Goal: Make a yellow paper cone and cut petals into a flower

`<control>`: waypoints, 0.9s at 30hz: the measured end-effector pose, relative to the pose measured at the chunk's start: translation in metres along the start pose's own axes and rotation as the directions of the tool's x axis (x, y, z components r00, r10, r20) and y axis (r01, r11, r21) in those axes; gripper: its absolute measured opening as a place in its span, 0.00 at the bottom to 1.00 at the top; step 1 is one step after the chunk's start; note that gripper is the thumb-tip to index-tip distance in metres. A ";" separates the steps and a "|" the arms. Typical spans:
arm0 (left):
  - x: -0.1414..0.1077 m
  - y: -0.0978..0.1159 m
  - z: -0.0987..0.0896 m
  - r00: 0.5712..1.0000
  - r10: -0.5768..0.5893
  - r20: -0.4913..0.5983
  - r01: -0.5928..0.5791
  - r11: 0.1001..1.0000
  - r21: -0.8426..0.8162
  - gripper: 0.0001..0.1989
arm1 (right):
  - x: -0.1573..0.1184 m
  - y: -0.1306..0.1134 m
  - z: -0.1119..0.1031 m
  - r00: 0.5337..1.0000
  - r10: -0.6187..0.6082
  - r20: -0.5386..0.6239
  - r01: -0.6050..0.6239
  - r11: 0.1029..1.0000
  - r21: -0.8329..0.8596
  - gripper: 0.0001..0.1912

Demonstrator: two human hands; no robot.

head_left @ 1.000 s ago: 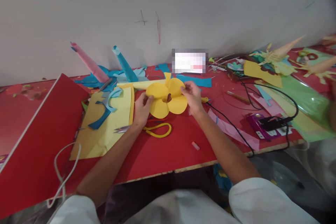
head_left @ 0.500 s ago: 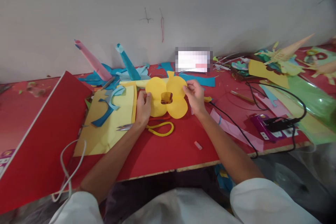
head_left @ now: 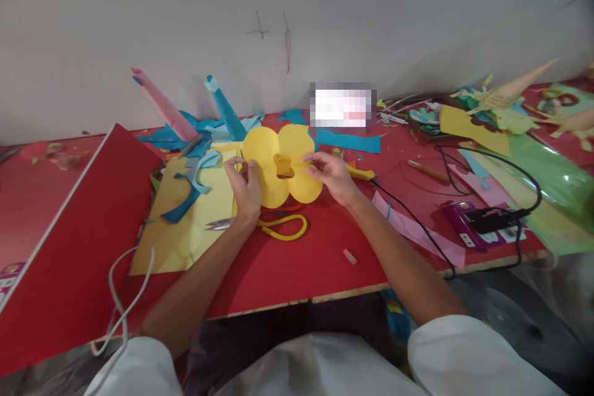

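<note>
A four-petalled yellow paper flower with a hole cut in its middle is held up over the red table. My left hand grips its left edge, thumb on the near face and the other fingers partly behind. At the right side, my right hand has thumb and fingers closed around the notch between two petals. Below the flower lie scissors with yellow handles and their blades pointing left. A yellow tool on a black cord rests just beyond my right wrist.
Yellow paper sheets with blue scraps lie left, by a raised red board. Pink and blue paper cones stand behind. A purple power strip with cables sits right; a small pink piece lies near the front edge.
The paper flower has shifted left and turned slightly, with a fold line now showing. My right hand has moved left from the upper right petal to the notch; my left hand shifted slightly left.
</note>
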State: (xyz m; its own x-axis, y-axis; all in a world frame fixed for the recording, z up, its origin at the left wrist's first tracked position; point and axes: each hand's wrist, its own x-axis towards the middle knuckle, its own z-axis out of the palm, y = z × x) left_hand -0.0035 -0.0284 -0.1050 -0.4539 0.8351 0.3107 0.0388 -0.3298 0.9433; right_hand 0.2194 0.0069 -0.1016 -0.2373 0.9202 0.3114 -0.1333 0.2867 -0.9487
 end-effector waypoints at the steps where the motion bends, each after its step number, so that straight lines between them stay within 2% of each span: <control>1: 0.000 0.001 0.001 0.999 0.014 0.036 -0.014 1.000 -0.012 0.24 | 0.000 0.001 -0.001 1.000 0.000 -0.009 0.001 1.000 0.004 0.17; 5: -0.003 0.007 0.005 0.967 0.097 0.237 -0.094 0.995 -0.025 0.35 | 0.003 0.003 -0.004 0.992 -0.067 -0.107 0.068 0.998 0.010 0.13; 7: -0.004 0.008 0.006 0.946 0.099 0.308 -0.098 0.995 -0.018 0.37 | 0.003 0.003 -0.005 0.988 -0.073 -0.137 0.074 0.997 0.001 0.11; 10: -0.004 0.006 0.003 0.939 0.099 0.330 -0.110 0.994 0.014 0.33 | 0.003 0.003 -0.004 0.990 -0.041 -0.134 0.040 0.999 -0.016 0.11; 14: -0.001 0.003 -0.001 0.925 0.112 0.363 -0.163 0.980 0.112 0.21 | 0.002 0.004 -0.002 0.992 0.016 -0.123 -0.017 1.000 -0.012 0.14; 18: 0.002 -0.001 -0.001 0.932 0.038 0.360 -0.080 0.991 0.103 0.22 | 0.001 0.002 -0.004 0.988 0.027 -0.152 -0.029 1.000 -0.009 0.16; 23: 0.009 -0.007 -0.003 0.933 -0.044 0.358 0.044 0.999 0.008 0.29 | 0.001 -0.007 -0.012 0.997 0.080 -0.009 -0.080 0.997 -0.017 0.21; 27: 0.012 -0.007 -0.005 0.914 -0.067 0.401 0.086 0.996 -0.030 0.31 | -0.002 -0.015 -0.012 0.986 0.121 0.112 -0.115 0.992 -0.061 0.24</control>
State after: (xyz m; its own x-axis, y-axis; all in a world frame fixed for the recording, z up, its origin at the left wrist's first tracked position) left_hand -0.0133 -0.0180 -0.1086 -0.0606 0.9617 0.2675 -0.0272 -0.2695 0.9626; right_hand 0.2332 0.0043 -0.0889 -0.3578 0.9125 0.1985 -0.0460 0.1951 -0.9797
